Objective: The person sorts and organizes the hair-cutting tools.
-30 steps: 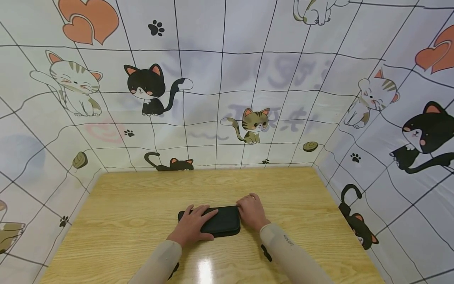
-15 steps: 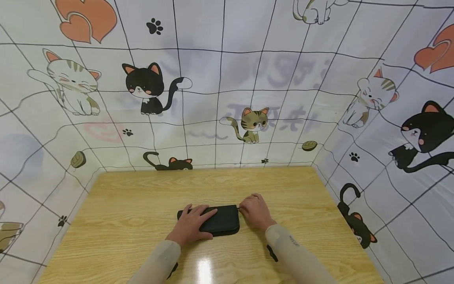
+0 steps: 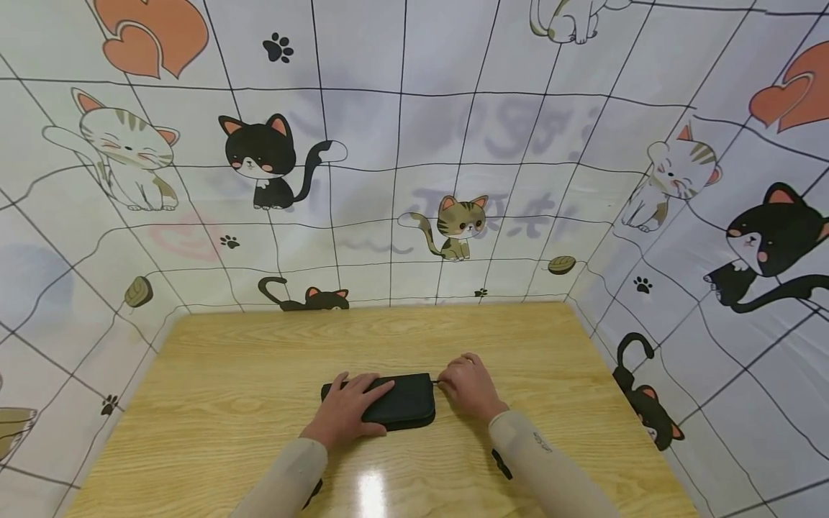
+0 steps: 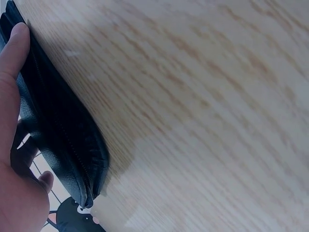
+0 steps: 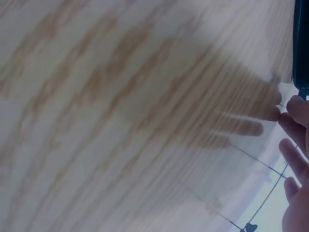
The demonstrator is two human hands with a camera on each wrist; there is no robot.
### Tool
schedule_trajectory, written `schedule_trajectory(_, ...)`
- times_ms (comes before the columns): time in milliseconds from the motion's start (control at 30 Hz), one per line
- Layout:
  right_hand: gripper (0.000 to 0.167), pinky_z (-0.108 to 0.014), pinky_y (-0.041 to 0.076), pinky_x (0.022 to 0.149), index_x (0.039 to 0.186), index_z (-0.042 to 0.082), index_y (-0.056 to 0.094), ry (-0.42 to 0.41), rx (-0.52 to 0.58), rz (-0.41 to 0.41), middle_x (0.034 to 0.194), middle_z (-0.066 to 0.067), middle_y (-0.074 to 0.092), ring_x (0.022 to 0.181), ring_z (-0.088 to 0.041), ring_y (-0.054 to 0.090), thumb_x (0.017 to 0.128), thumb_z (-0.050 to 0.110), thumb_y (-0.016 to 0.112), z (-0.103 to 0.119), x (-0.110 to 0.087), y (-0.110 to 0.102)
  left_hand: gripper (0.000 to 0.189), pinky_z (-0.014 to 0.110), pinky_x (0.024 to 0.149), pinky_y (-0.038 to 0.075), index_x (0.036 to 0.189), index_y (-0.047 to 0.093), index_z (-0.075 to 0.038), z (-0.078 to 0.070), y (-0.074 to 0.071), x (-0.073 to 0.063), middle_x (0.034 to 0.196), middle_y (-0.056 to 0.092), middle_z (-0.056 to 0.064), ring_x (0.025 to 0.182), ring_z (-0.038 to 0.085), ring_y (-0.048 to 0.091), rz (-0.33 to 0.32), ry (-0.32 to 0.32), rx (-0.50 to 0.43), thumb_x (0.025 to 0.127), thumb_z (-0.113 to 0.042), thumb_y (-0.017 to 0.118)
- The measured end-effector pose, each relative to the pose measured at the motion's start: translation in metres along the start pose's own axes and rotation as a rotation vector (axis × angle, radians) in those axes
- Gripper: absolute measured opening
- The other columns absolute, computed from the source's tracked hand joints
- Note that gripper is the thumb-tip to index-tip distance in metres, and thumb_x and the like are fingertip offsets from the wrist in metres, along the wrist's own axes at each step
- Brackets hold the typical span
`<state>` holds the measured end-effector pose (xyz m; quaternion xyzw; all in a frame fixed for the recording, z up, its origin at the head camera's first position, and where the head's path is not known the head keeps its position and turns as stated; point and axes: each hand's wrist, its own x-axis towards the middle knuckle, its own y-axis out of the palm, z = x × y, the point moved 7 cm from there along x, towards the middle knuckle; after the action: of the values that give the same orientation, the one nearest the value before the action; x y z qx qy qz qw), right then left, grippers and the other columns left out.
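Note:
A long black zip-around wallet (image 3: pixel 404 403) lies flat on the wooden table. My left hand (image 3: pixel 350 410) spreads over its left half, fingers reaching the back edge and thumb along the front side. Seen from the left wrist, that thumb (image 4: pixel 17 46) presses on the wallet's zipped side (image 4: pixel 65 116), with the other fingers on its far side. Off the wallet's back right corner, my right hand (image 3: pixel 469 388) pinches a short dark zipper pull (image 3: pixel 436 382). In the right wrist view the right hand's fingertips (image 5: pixel 295 108) meet at the wallet's corner (image 5: pixel 301 53); they mostly cover the pull.
The light wooden tabletop (image 3: pixel 259 360) runs back to a white cloth wall (image 3: pixel 369 237) printed with cats and grid lines. Similar cloth closes off the left and right sides. Beige sleeves cover both forearms.
My right hand has shifted slightly right, away from the wallet's corner, so the zipper pull now shows between them. My left hand stays on the wallet.

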<state>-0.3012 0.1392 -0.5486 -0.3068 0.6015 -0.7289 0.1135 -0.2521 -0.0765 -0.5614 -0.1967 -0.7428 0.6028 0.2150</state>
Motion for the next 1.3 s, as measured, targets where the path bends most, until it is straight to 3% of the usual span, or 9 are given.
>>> schedule_trajectory(267, 0.008, -0.042, 0.043, 0.102, 0.092, 0.023, 0.079, -0.002, 0.002, 0.006, 0.087, 0.009, 0.076, 0.092, -0.014, 0.066, 0.087, 0.023, 0.073, 0.004, 0.002, 0.004, 0.085, 0.061, 0.114, 0.027, 0.151, 0.037, -0.032, 0.001, 0.002, 0.0, 0.151, 0.044, 0.007, 0.138, 0.027, 0.045, 0.015, -0.013, 0.008, 0.078, -0.066, 0.065)
schedule_trajectory(667, 0.006, -0.042, 0.044, 0.101, 0.088, 0.025, 0.079, -0.028, -0.002, 0.0, 0.084, 0.011, 0.075, 0.091, -0.012, 0.067, 0.086, 0.026, 0.074, 0.006, 0.004, 0.001, 0.084, 0.06, 0.114, 0.026, 0.151, 0.036, -0.033, 0.001, 0.003, 0.0, 0.152, 0.043, 0.006, 0.138, 0.027, 0.045, 0.024, -0.021, 0.015, 0.079, -0.067, 0.063)
schedule_trajectory(1300, 0.005, -0.042, 0.043, 0.099, 0.084, 0.022, 0.08, -0.107, 0.028, -0.029, 0.081, 0.012, 0.075, 0.092, -0.012, 0.068, 0.083, 0.025, 0.076, 0.006, -0.007, -0.012, 0.085, 0.059, 0.114, 0.027, 0.151, 0.037, -0.034, 0.003, 0.005, 0.0, 0.149, 0.046, 0.005, 0.135, 0.027, 0.048, -0.004, -0.011, 0.048, 0.078, -0.071, 0.061)
